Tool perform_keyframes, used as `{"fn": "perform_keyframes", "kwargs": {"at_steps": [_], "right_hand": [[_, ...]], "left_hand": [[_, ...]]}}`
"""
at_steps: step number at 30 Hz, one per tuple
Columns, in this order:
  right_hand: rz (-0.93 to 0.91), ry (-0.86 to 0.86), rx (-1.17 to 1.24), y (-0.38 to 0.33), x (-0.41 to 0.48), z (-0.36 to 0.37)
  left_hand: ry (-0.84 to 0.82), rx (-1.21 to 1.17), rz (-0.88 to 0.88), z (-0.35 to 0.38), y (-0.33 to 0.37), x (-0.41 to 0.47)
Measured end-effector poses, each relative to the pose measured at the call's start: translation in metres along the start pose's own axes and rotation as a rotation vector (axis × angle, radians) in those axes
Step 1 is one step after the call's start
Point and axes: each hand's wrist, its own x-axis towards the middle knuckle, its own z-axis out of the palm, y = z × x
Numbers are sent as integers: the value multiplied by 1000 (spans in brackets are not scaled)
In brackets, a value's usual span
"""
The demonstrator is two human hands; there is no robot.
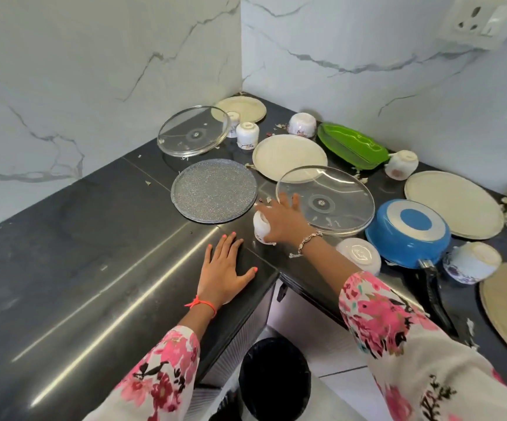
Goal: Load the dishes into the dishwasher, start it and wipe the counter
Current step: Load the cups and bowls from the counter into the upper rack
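Dirty dishes lie spread over a black corner counter. My right hand reaches over a small white cup standing upside down near the counter's inner corner, fingers spread and touching it, next to a glass lid. My left hand rests flat on the counter edge with straight fingers. A grey speckled plate sits just beyond the cup. Cream plates, a green tray and a blue pan turned upside down lie further right.
A second glass lid and two upturned cups stand near the wall corner. More cups and large plates fill the right side. A black bin stands on the floor below. Food scraps dot the counter.
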Motion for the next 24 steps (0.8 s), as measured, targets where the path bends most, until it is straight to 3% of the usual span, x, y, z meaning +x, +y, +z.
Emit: {"fn": "perform_keyframes", "kwargs": {"at_steps": [14, 24], "right_hand": [[-13, 133, 211, -16, -63, 15], [94, 97, 355, -33, -191, 59]], "left_hand": [[-74, -20, -10, -4, 8, -15], [7, 58, 47, 26, 55, -143]]}}
